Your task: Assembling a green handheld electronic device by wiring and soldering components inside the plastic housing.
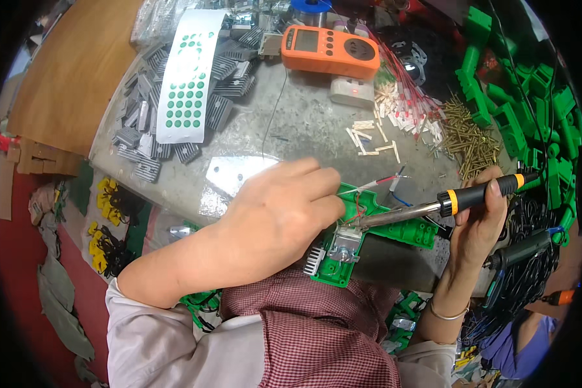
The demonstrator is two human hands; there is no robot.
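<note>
In my right hand (482, 207) is a soldering iron (471, 196) with a black and yellow handle, gripped between thumb and fingers. Its metal shaft slants down to the left, to the inside of an open green plastic housing shell (404, 233). Fingers curled, my left hand (288, 204) is closed over the shell's upper left side; what it pinches is hidden. A silvery metal part (344, 246) sits in the shell below the iron's end, beside a grey finned heat sink (314, 261). Thin red, white and blue wires (394, 183) stick up from the shell's far side.
Farther back stand an orange meter (330, 53) and a blue spool (310, 13). Grey finned pieces (223, 113) lie under a sheet of green dot stickers (186, 97) at left. Brass screws (470, 136), white ceramic pieces (394, 107) and green housings (507, 123) are piled at right.
</note>
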